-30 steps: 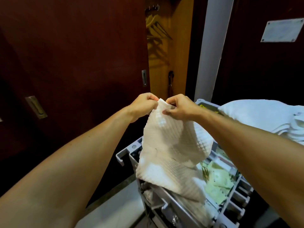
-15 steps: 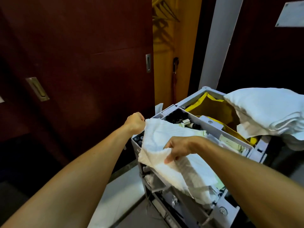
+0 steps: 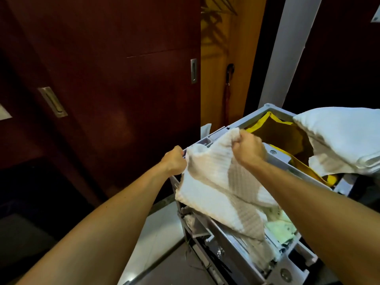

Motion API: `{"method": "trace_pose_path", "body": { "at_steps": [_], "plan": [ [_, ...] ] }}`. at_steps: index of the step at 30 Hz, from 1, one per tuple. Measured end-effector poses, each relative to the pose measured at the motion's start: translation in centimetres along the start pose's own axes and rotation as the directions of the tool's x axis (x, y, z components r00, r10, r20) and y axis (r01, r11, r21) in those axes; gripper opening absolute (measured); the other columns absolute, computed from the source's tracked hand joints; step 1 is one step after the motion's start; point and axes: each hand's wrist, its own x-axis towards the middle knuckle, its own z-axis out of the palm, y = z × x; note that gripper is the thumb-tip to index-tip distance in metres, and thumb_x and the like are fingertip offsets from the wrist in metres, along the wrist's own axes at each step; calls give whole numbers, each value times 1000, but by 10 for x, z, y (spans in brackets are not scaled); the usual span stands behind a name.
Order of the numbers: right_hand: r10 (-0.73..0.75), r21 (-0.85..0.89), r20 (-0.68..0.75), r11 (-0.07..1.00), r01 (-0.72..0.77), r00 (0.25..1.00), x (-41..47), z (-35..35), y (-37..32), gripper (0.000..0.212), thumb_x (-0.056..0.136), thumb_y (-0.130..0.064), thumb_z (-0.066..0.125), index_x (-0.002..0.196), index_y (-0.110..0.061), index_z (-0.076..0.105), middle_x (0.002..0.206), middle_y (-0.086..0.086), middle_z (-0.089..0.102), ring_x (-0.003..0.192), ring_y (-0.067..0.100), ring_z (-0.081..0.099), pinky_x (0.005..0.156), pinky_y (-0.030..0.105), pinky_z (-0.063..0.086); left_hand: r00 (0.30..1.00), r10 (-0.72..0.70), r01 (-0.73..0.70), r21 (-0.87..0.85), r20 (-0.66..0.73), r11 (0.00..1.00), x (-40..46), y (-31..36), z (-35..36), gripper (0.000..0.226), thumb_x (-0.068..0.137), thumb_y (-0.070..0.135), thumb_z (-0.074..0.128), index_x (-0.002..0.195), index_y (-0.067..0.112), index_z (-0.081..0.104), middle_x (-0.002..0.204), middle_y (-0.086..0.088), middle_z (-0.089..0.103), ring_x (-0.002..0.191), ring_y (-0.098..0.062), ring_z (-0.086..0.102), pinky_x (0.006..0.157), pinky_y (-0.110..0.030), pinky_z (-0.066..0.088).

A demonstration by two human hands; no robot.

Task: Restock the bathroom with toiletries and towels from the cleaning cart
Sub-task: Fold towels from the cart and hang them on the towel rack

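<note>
A white waffle-weave towel (image 3: pixel 213 194) hangs over the near left part of the grey cleaning cart (image 3: pixel 255 115). My left hand (image 3: pixel 174 162) grips the towel's left top corner at the cart's edge. My right hand (image 3: pixel 247 150) clutches a bunched fold of the same towel's upper edge, a little higher and to the right. The cloth drapes down over the cart's tray and hides most of what lies in it. Pale green packets (image 3: pixel 281 229) show under the towel's lower right edge.
A stack of folded white towels (image 3: pixel 341 138) lies on the cart's right side, above a yellow bag (image 3: pixel 287 140). Dark wooden sliding doors (image 3: pixel 102 79) with metal recessed handles stand to the left. An umbrella (image 3: pixel 228 89) hangs in the open closet. Pale tiled floor (image 3: pixel 162 233) lies below.
My right hand has let go of the towel's middle and risen to clutch its upper edge near the left hand. The left hand has kept its corner. The view has dipped slightly.
</note>
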Motion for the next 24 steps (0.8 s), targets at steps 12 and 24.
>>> {"method": "trace_pose_path", "body": {
  "at_steps": [12, 24],
  "plan": [
    [-469, 38, -293, 865, 500, 833, -2, -2, -4, 10, 90, -13, 54, 100, -10, 52, 96, 8, 50, 74, 19, 44, 56, 26, 28, 972, -178, 211, -246, 151, 946, 7, 18, 22, 33, 90, 26, 68, 115, 6, 60, 113, -14, 67, 98, -30, 65, 82, -41, 54],
    [-488, 238, -31, 844, 480, 872, -57, 38, 36, 16, 80, -16, 60, 91, -22, 51, 90, -8, 48, 77, 14, 43, 58, 23, 28, 957, 136, 88, -699, 258, 710, -11, 45, 28, 49, 87, -20, 41, 112, 12, 69, 110, -12, 71, 100, -22, 68, 86, -36, 58]
  ]
}}
